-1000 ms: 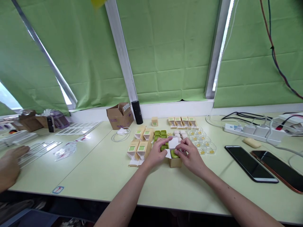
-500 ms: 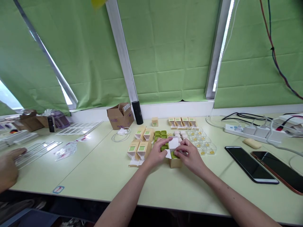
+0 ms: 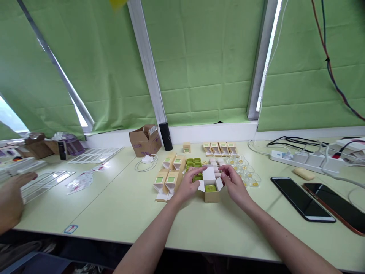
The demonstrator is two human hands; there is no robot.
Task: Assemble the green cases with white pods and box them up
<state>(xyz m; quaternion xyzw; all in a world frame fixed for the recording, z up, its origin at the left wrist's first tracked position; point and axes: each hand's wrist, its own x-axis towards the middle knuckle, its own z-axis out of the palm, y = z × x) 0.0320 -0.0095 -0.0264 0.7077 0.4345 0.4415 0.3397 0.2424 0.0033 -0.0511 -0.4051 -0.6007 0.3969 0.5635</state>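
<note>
A small cardboard box (image 3: 211, 197) stands upright on the table with its white lid (image 3: 209, 173) and side flaps raised. Inside it sits a green square container (image 3: 211, 188). My left hand (image 3: 188, 185) holds the box from the left, thumb by the left flap and fingers reaching toward the lid's edge. My right hand (image 3: 235, 186) is beside the right flap, its thumb and fingers bent and slightly apart, with nothing visible between them. Several green containers (image 3: 197, 163) stand behind my left hand, partly hidden. White pieces (image 3: 213, 161) and clear cups with yellow contents (image 3: 242, 167) lie behind my right hand.
Open cardboard boxes (image 3: 168, 177) stand at left, and others (image 3: 219, 148) farther back. Two phones (image 3: 302, 198), a power strip (image 3: 308, 158) and cables are at right. A brown carton (image 3: 145, 140) and black bottle (image 3: 165, 136) stand behind. Another person's hand (image 3: 11, 201) is at far left.
My right hand has drawn back from the green container to the box's right flap, leaving the container visible inside. My left hand has hardly moved. The other person's hand has shifted slightly.
</note>
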